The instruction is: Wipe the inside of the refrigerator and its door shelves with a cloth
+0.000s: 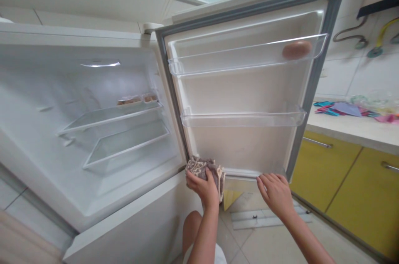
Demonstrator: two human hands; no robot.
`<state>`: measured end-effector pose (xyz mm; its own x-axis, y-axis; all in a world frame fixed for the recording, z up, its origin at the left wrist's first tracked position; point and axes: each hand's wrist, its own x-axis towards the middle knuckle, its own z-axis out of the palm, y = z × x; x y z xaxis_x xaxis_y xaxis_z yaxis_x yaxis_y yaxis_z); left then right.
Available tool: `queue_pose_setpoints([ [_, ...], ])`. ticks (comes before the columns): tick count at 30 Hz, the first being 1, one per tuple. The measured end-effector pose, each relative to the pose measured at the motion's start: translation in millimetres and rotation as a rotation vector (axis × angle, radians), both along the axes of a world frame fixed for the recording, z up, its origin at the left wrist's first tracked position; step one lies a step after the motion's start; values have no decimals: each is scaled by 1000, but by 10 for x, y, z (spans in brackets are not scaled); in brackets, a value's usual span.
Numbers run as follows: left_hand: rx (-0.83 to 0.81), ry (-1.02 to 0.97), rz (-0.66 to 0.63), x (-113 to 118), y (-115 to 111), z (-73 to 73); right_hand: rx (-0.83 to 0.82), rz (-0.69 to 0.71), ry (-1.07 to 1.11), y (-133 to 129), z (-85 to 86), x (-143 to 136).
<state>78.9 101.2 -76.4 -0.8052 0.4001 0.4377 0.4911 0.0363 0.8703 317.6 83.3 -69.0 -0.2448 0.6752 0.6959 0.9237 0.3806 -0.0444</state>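
Observation:
My left hand (pixel 204 187) is closed round a bunched grey-brown patterned cloth (pixel 202 168), at the hinge-side bottom corner of the open fridge door (pixel 237 147). The cloth lies against the door's lower edge. Further right, my right hand (pixel 276 193) has its fingers curled over the bottom edge of the same door. Above the hands, two clear door racks (pixel 243 120) run across the inner panel. A brown egg-like oval (pixel 296 50) rests in the upper rack, at its right end.
Left of the door, the lit fridge interior (pixel 93 197) has two glass shelves; small packs of brown food (pixel 134 100) sit on the upper one. A counter (pixel 352 129) with coloured cloths (pixel 346 109) stands at right above yellow cabinets (pixel 327 168). A white slatted piece (pixel 264 217) lies on the floor.

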Motion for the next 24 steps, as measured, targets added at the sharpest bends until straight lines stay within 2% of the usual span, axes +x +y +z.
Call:
queue_pose_setpoints([
  [2,-25,63,-5,116,-66,-28,4,-2,1,7,2,0],
  [5,-60,98,-79,287,-218,-142,-1,-10,2,23,7,9],
  [10,-6,-108,-194,390,-328,-269,-8,-18,-1,37,5,21],
  [13,60,-246,-171,356,-256,-236,3,-15,-9,27,-11,16],
  [17,30,-154,-59,276,-133,-197,6,-12,-6,-2,-20,0],
  [20,53,-131,-52,139,-75,-219,-9,-5,-9,-18,-11,-6],
  [24,95,-254,-37,-103,27,-215,-7,-2,-8,-24,-7,-8],
])
